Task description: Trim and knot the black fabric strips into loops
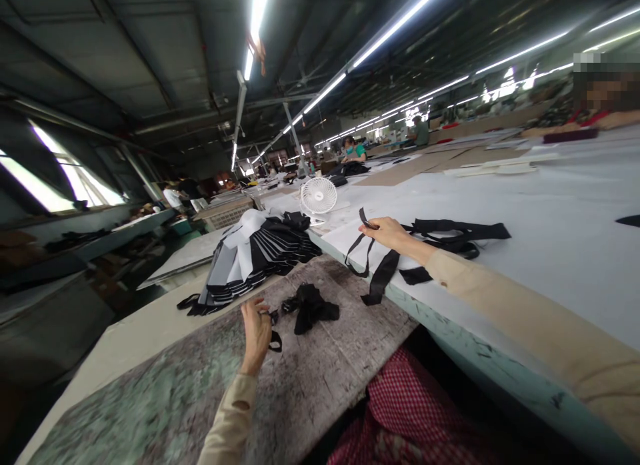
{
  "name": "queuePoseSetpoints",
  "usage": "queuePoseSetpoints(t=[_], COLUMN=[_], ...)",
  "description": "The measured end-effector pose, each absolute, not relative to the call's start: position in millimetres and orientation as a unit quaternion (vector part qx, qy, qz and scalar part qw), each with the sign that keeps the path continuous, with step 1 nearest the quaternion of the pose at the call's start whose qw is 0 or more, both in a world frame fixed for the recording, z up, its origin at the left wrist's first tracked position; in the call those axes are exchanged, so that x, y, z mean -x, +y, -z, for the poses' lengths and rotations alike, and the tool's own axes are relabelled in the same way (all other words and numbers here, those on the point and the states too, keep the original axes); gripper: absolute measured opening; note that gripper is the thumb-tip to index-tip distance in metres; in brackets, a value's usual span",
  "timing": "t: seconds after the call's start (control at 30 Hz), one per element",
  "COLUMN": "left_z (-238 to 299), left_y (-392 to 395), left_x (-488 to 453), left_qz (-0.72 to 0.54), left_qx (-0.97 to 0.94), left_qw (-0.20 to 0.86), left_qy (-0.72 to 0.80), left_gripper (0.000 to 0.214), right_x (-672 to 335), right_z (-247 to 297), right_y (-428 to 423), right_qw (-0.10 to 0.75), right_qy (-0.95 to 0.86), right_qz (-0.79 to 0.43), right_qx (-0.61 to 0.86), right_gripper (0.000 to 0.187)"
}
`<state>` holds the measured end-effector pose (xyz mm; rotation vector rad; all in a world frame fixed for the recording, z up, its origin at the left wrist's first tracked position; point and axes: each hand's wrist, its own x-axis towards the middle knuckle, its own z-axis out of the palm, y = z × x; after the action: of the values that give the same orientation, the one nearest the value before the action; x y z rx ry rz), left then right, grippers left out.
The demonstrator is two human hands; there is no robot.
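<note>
My left hand (256, 330) rests on a worn grey board (320, 378) with its fingers curled round a short black strap (274, 338). A crumpled bundle of black straps (310, 306) lies just right of that hand. My right hand (387, 233) reaches onto the white table (550, 251) and pinches one end of a long black strap (365, 219) lifted off the surface. More black straps (445, 237) lie tangled behind and under that hand, some hanging over the table's edge.
A stack of black, grey and white cut fabric pieces (255, 258) lies at the board's far end. A small white fan (319, 197) stands beyond it. Other people work at distant tables. Red checked cloth (410, 411) covers my lap.
</note>
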<state>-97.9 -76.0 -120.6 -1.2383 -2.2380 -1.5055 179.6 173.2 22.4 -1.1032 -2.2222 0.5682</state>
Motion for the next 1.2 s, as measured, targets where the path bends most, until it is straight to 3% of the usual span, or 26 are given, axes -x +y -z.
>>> queuePoseSetpoints(t=[0.13, 0.23, 0.33, 0.4, 0.47, 0.63, 0.77, 0.9, 1.1, 1.2], left_z=[149, 167, 174, 173, 169, 150, 137, 127, 116, 111], left_y=[-78, -94, -113, -121, -124, -108, -86, -65, -47, -47], left_x=[75, 63, 67, 72, 76, 82, 91, 99, 98, 91], left_qz=[0.451, 0.328, 0.205, 0.215, 0.264, 0.348, 0.352, 0.349, 0.343, 0.341], left_qx=[0.486, 0.529, 0.581, 0.611, 0.619, 0.509, 0.447, 0.467, 0.475, 0.454], left_qw=[0.074, 0.023, -0.036, -0.037, -0.021, 0.039, 0.064, 0.042, 0.054, 0.078], left_qy=[-0.745, -0.782, -0.787, -0.761, -0.739, -0.786, -0.82, -0.812, -0.808, -0.819], left_gripper=[0.035, 0.037, 0.045, 0.044, 0.04, 0.035, 0.033, 0.036, 0.062, 0.047], right_x=[-180, -180, -182, -185, -188, -191, -190, -187, -179, -173], right_z=[-19, -17, -18, -18, -17, -6, 0, -4, -19, -26], right_y=[175, 175, 175, 176, 179, 195, 207, 207, 186, 172], right_qw=[0.279, 0.26, 0.243, 0.233, 0.216, 0.195, 0.215, 0.242, 0.281, 0.298], right_qy=[-0.835, -0.842, -0.844, -0.842, -0.842, -0.833, -0.825, -0.822, -0.823, -0.83], right_qz=[-0.208, -0.205, -0.204, -0.208, -0.215, -0.207, -0.18, -0.164, -0.162, -0.166], right_qx=[0.425, 0.426, 0.432, 0.44, 0.446, 0.475, 0.491, 0.488, 0.467, 0.441], right_gripper=[0.026, 0.024, 0.038, 0.054, 0.058, 0.038, 0.047, 0.044, 0.032, 0.029])
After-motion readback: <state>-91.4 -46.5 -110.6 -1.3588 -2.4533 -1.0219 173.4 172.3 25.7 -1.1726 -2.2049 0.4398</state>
